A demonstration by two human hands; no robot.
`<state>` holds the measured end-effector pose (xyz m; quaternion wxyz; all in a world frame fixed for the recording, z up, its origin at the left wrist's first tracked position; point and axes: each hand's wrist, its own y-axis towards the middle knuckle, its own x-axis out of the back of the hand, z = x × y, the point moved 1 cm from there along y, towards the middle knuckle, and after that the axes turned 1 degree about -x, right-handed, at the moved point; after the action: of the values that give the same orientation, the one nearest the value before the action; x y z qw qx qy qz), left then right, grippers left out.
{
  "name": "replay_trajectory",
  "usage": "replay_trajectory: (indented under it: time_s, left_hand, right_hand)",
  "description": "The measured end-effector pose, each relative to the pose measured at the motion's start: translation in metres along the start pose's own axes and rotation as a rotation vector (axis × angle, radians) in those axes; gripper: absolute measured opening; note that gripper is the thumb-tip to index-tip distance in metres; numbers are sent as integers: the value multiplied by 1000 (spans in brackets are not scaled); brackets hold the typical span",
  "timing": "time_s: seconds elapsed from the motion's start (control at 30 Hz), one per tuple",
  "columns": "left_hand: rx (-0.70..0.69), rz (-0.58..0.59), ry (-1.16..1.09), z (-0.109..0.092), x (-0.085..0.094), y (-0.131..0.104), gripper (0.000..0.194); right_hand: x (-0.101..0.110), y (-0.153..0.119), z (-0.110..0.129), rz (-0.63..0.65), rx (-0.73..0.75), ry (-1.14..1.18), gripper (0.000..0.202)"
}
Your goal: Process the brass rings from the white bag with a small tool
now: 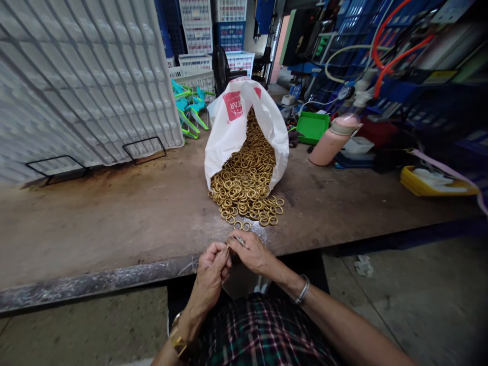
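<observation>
**Fine 2-handed pinch work at the table (114, 218) edge, gold-coloured rings (247, 195) close by**

Nearest us: plaid clothing (259, 330), a gold-coloured wristband (177, 338) on the L wrist & a silver-coloured bangle (303, 291) on the R. Past those, our L hand (212, 267) & R hand (253, 254) meet by the table's near edge. L fingers are closed in a pinch, apparently on a gold-coloured bit (227, 247); too small to say if it's a whole ring. R fingers are curled round a greyish metal piece (240, 241), mostly hidden, so can't ID it.

Step in hand, our read: working 1 small part btwn both hands. Next move prob. calls for a firm L pinch, R fingers lined up w/ the bit, & small wrist turns, not big pulls, b/c a part that size could slip to the floor (381, 305).

Just beyond the hands, a few rings lie flat on the table; behind them the main heap spills from a white bag (224, 140), its opening toward us. Further back: pink bottle (330, 145) & green tray (312, 127) to the R, white ridged panels (95, 76) standing to the L, stacked crates (196, 38) beyond.
</observation>
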<state>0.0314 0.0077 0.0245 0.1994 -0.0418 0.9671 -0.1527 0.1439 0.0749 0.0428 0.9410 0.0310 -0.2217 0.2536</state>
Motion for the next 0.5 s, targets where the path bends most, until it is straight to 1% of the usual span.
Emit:
replay_trajectory:
  time_s: [0.2,0.27,0.37,0.43,0.5]
  left_hand:
    - [11,5,-49,-1,0,0,25]
    - [20,-1,-69,-1,0,0,24]
    - [19,-14,-83,-2,0,1,23]
    - [7,-23,-64,-1,1,1,24]
    - [-7,-28,-32,-1,2,2,24]
  right_hand:
    - [-1,1,-1,-15,0,1,26]
    - [-1,1,-4,-40,-5,-26,28]
    - [-1,-2,-8,-91,23,-194,22]
    - [-2,-6,-10,-54,78,-362,13]
    - [-3,-10,-10,22,115,-503,13]
